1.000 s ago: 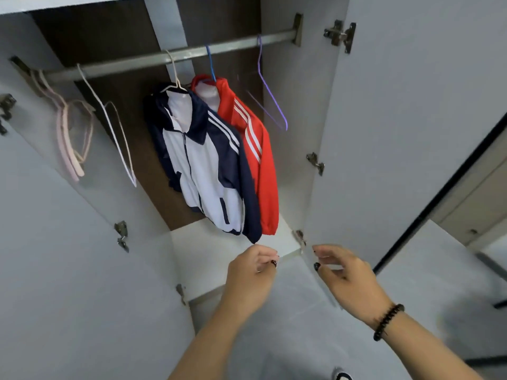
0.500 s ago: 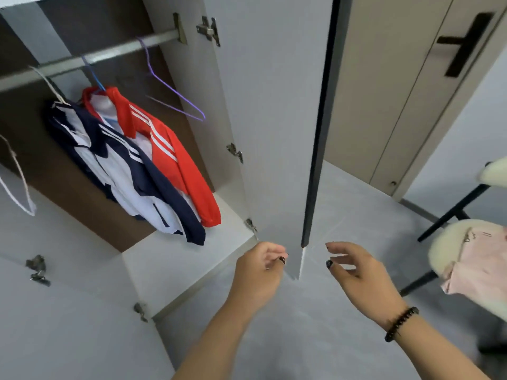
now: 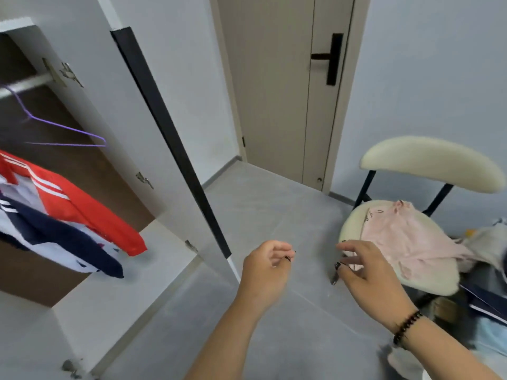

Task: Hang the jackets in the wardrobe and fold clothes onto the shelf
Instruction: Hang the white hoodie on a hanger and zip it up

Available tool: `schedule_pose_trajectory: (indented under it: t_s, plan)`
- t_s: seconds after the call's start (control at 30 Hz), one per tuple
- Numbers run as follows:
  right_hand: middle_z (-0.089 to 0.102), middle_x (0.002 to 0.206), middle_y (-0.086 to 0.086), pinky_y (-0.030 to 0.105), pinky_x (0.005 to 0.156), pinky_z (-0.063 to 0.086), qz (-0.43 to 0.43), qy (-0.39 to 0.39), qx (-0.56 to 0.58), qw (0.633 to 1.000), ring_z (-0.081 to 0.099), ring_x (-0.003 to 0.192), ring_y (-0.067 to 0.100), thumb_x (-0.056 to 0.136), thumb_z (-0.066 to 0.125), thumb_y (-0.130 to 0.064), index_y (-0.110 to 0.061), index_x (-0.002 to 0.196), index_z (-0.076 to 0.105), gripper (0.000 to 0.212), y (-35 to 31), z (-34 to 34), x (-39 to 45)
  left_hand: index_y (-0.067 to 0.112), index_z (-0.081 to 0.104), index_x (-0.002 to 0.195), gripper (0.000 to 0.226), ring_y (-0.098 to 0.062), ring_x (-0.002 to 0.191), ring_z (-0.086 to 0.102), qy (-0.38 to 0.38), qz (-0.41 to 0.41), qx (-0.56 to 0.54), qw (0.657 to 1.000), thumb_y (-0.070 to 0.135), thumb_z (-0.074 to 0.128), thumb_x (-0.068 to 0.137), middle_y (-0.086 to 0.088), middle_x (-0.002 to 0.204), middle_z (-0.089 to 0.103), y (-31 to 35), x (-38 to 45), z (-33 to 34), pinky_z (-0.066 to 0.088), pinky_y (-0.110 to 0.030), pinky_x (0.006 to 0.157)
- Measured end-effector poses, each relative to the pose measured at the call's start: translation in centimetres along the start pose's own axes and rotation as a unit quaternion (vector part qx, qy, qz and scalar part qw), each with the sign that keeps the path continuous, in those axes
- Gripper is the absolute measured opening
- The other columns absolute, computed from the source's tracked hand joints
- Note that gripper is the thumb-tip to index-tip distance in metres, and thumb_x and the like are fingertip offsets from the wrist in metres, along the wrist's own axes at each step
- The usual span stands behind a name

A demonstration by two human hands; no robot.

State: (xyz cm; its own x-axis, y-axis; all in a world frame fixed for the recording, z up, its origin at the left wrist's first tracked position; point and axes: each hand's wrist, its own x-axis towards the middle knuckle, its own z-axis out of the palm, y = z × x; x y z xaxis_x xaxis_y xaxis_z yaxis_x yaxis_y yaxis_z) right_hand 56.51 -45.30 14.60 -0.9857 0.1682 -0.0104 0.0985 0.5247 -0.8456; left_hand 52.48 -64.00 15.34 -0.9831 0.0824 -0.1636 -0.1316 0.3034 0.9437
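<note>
We see our two bare hands held out over the grey tiled floor (image 3: 263, 209), neither holding anything. The left hand (image 3: 267, 270) is loosely curled, fingers bent in toward the palm with a narrow gap, empty. The right hand (image 3: 367, 272) is spread wider, fingers fanned and slightly bent, empty too, with a dark beaded bracelet (image 3: 406, 326) on its wrist. It hovers in front of the near edge of the cream padded chair with black metal legs (image 3: 428, 160), though we cannot tell whether the fingertips touch the seat.

On that chair's seat lies a crumpled pale pink garment (image 3: 406, 239), draped toward the right, where it meets a heap of other clothes (image 3: 488, 283) in white, navy and light blue at the right edge of the view.

To our left stands the open white wardrobe (image 3: 115, 292) with a brown back panel. Its door (image 3: 164, 111), edged in black, swings out between the wardrobe interior and the room. From the metal hanging rail (image 3: 24, 85) hang the red jacket with white stripes (image 3: 87, 212) and, just in front of it and touching, the navy and white jacket (image 3: 55, 237). An empty thin purple wire hanger (image 3: 65, 130) hangs on the rail to their right. Below the jackets the white shelf is bare.

Behind it all, a beige room door with a black handle (image 3: 329, 57) is shut.
</note>
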Motion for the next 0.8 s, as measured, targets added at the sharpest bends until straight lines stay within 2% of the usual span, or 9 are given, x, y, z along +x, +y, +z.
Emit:
schedule_pose_trajectory:
  t_s: [0.17, 0.27, 0.43, 0.53, 0.67, 0.8]
  plan:
    - [0.048, 0.113, -0.005, 0.013, 0.078, 0.043, 0.038, 0.034, -0.002, 0.999, 0.059, 0.098, 0.010, 0.086, 0.062, -0.002, -0.026, 0.108, 0.056, 0.034, 3.7, -4.8, 0.5, 0.026, 0.065, 0.087, 0.025, -0.005, 0.087, 0.069, -0.057, 0.003, -0.008, 0.998, 0.002, 0.055, 0.088, 0.009, 0.087, 0.074, 2.0, 2.1, 6.0, 0.047, -0.012, 0.072]
    - [0.048, 0.117, -0.004, 0.015, 0.080, 0.043, 0.060, 0.051, -0.009, 0.997, 0.058, 0.098, 0.006, 0.086, 0.063, -0.003, -0.026, 0.111, 0.056, 0.035, 5.6, -6.6, 1.2, 0.027, 0.065, 0.086, 0.027, -0.007, 0.087, 0.070, -0.099, 0.001, -0.004, 0.995, 0.001, 0.055, 0.087, 0.008, 0.087, 0.074, 2.7, 3.8, 9.2, 0.048, -0.016, 0.074]
    - [0.048, 0.118, -0.005, 0.001, 0.070, 0.043, 0.093, 0.081, -0.010, 0.992, 0.055, 0.097, 0.000, 0.087, 0.062, -0.005, -0.020, 0.112, 0.059, 0.029, 8.4, -9.3, 4.4, 0.027, 0.065, 0.086, 0.028, -0.008, 0.090, 0.070, -0.152, 0.011, 0.015, 0.988, 0.000, 0.054, 0.086, 0.005, 0.091, 0.074, 4.4, 8.4, 14.3, 0.052, -0.019, 0.078]
    - [0.048, 0.118, -0.006, 0.004, 0.069, 0.045, 0.117, 0.103, -0.011, 0.988, 0.056, 0.098, 0.002, 0.087, 0.062, -0.007, -0.020, 0.112, 0.059, 0.028, 10.5, -11.1, 6.9, 0.026, 0.065, 0.087, 0.028, -0.007, 0.089, 0.070, -0.189, 0.012, 0.026, 0.982, 0.000, 0.054, 0.087, 0.005, 0.089, 0.074, 5.2, 11.8, 17.7, 0.052, -0.016, 0.079]
    - [0.048, 0.120, -0.007, 0.006, 0.067, 0.044, 0.159, 0.128, -0.012, 0.979, 0.055, 0.098, 0.001, 0.088, 0.062, -0.012, -0.023, 0.113, 0.059, 0.027, 13.5, -13.4, 10.0, 0.029, 0.065, 0.085, 0.032, -0.009, 0.091, 0.070, -0.233, 0.010, 0.044, 0.971, -0.001, 0.053, 0.087, 0.006, 0.089, 0.073, 6.5, 16.1, 22.3, 0.054, -0.023, 0.084]
    - [0.048, 0.118, -0.008, 0.006, 0.067, 0.043, 0.192, 0.164, 0.000, 0.968, 0.055, 0.097, 0.000, 0.088, 0.062, -0.012, -0.024, 0.111, 0.059, 0.026, 16.1, -15.4, 12.2, 0.026, 0.064, 0.089, 0.031, -0.010, 0.093, 0.069, -0.282, 0.015, 0.072, 0.957, -0.001, 0.051, 0.087, 0.006, 0.093, 0.073, 7.8, 19.3, 26.5, 0.053, -0.022, 0.086]
